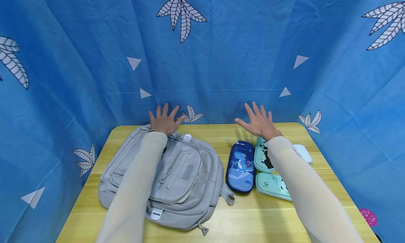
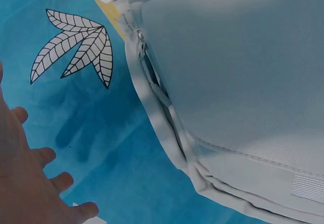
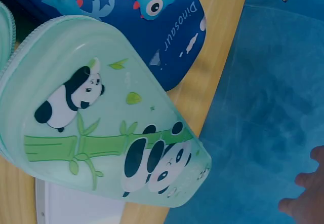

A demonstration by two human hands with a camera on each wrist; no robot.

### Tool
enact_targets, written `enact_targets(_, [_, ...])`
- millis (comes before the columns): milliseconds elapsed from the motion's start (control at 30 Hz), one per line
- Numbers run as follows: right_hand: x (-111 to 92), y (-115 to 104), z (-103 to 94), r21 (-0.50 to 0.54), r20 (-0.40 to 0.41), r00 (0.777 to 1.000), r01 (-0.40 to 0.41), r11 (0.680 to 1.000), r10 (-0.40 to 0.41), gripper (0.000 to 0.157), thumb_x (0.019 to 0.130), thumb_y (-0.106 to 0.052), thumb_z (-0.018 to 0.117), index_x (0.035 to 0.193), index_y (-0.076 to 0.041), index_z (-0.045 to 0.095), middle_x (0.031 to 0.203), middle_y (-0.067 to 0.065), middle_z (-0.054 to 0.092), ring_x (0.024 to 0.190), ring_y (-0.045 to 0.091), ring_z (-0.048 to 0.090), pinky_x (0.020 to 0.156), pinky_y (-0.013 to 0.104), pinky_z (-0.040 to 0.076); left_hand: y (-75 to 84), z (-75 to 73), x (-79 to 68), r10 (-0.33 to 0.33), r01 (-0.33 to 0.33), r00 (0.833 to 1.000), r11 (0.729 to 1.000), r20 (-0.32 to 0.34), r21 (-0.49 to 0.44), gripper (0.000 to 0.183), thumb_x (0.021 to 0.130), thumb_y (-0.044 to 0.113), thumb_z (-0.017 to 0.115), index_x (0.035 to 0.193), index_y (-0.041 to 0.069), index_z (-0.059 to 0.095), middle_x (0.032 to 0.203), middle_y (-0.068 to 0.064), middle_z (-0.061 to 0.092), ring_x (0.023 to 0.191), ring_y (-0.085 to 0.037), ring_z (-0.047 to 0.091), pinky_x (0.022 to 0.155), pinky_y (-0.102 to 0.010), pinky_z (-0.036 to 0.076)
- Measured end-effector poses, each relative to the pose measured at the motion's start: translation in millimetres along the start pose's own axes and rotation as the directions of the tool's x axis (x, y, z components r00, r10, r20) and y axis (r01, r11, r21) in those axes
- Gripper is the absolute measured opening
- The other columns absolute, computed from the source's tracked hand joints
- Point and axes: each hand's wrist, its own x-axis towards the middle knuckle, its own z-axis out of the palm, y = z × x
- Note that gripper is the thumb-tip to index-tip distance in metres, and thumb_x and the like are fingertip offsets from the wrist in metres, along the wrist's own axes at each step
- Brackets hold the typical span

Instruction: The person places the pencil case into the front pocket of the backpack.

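Note:
My left hand (image 1: 164,121) is held with fingers spread above the far edge of a grey backpack (image 1: 186,172), gripping nothing. In the left wrist view, the hand's fingers (image 2: 62,182) stand apart from the bag. My right hand (image 1: 260,122) is likewise spread, holding nothing, above the table's far edge. Nearest to it are a dark blue dinosaur pencil case (image 1: 241,167) and a mint green panda pencil case (image 1: 263,157), shown closely in the right wrist view. A second mint pencil case (image 1: 272,186) lies nearer, partly hidden by the right sleeve.
A white flat object (image 1: 303,153) lies at the right, partly behind the right forearm. The wooden table (image 1: 240,218) meets a blue curtain (image 1: 221,67) with leaf prints at its back and sides. One backpack strap loop (image 1: 228,194) reaches toward the blue case.

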Motion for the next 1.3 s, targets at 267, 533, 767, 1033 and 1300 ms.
enact_targets(267, [-2,3,2.4,0.006,-0.01,1.0,0.013,1.0,-0.013,0.099,0.106,-0.076,0.04,0.178,-0.017,0.005,0.184,0.02,-0.004,0.166,0.056,-0.002,0.128,0.077,0.002,-2.6,5.4,-5.5,0.029,-0.029,1.0,0.999,-0.009,-0.025,0.079,0.111,0.072,0.033,0.177,0.033,0.017,0.184,-0.018,0.007,0.168,-0.049,0.003,0.13,-0.076,0.003])
enact_targets(533, [-6,3,4.5,0.011,0.001,0.999,0.035,0.999,-0.035,0.099,0.108,-0.073,0.041,0.178,-0.014,0.003,0.183,0.022,-0.001,0.166,0.055,0.004,0.129,0.075,0.01,-5.2,10.7,-10.1,0.039,-0.039,0.999,0.999,0.005,-0.02,0.077,0.112,0.07,0.035,0.177,0.033,0.017,0.183,-0.017,0.011,0.167,-0.05,0.008,0.131,-0.074,0.007])
enact_targets(767, [-10,5,7.0,0.007,-0.005,0.999,0.054,0.999,-0.054,0.098,0.109,-0.072,0.041,0.177,-0.012,0.006,0.183,0.023,0.002,0.166,0.055,0.008,0.13,0.074,0.013,-6.8,12.9,-12.9,0.064,-0.063,0.998,0.998,0.026,-0.032,0.074,0.113,0.064,0.04,0.177,0.033,0.019,0.183,-0.017,0.012,0.167,-0.05,0.011,0.131,-0.073,0.012])
enact_targets(1033, [-14,1,14.3,0.021,-0.018,0.996,0.087,0.996,-0.087,0.096,0.109,-0.068,0.047,0.177,-0.011,0.011,0.182,0.023,0.009,0.165,0.052,0.016,0.129,0.072,0.019,-3.3,13.2,-21.2,0.106,-0.107,0.994,0.994,0.024,0.003,0.07,0.114,0.06,0.042,0.176,0.03,0.026,0.179,-0.018,0.024,0.164,-0.048,0.022,0.129,-0.07,0.022])
enact_targets(1300, [-19,-3,15.2,0.046,-0.028,0.994,0.102,0.994,-0.101,0.093,0.109,-0.063,0.051,0.177,-0.011,0.014,0.181,0.024,0.015,0.163,0.055,0.02,0.126,0.075,0.024,1.5,16.5,-26.3,0.149,-0.149,0.989,0.989,0.014,0.007,0.068,0.115,0.057,0.042,0.174,0.024,0.03,0.176,-0.019,0.032,0.162,-0.046,0.031,0.128,-0.066,0.029])
